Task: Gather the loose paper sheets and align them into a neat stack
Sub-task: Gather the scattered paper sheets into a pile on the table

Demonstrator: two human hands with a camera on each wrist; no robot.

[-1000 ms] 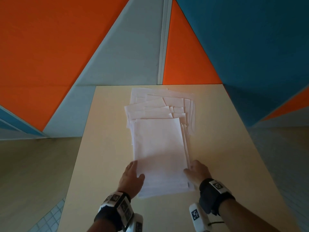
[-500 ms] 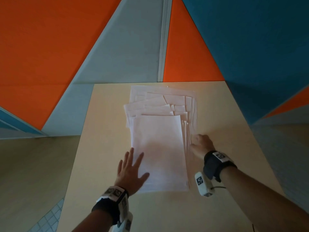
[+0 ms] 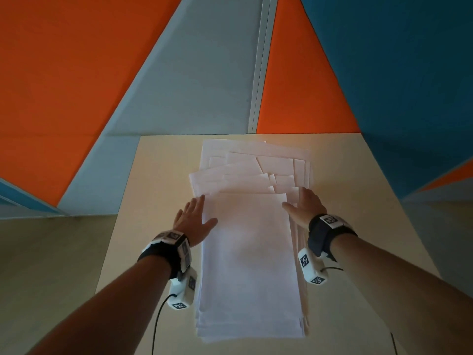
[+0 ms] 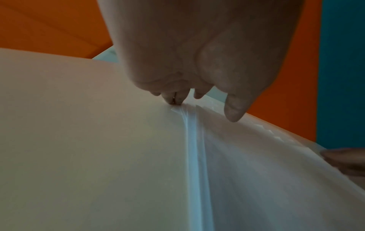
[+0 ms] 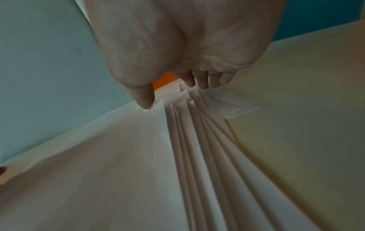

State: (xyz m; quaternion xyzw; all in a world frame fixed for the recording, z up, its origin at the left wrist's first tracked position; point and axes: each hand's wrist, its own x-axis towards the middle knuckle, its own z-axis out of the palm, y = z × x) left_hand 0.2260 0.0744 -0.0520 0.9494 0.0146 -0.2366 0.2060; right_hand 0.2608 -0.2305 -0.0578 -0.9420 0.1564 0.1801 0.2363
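Note:
Several white paper sheets lie in a long, uneven pile down the middle of the beige table, fanned out at the far end. My left hand lies with straight fingers along the pile's left edge, fingertips touching the sheets. On the pile's right edge rests my right hand, also with straight fingers, its fingertips against the staggered sheet edges and its thumb on the top sheet. Neither hand holds a sheet.
The table stands against a wall of orange, grey and blue panels. Bare tabletop runs along both sides of the pile. The floor lies to the left, below the table's edge.
Both hands have slid forward along the pile's sides, from near its front end to about its middle. The left hand now lies along the left edge instead of spread flat on the corner.

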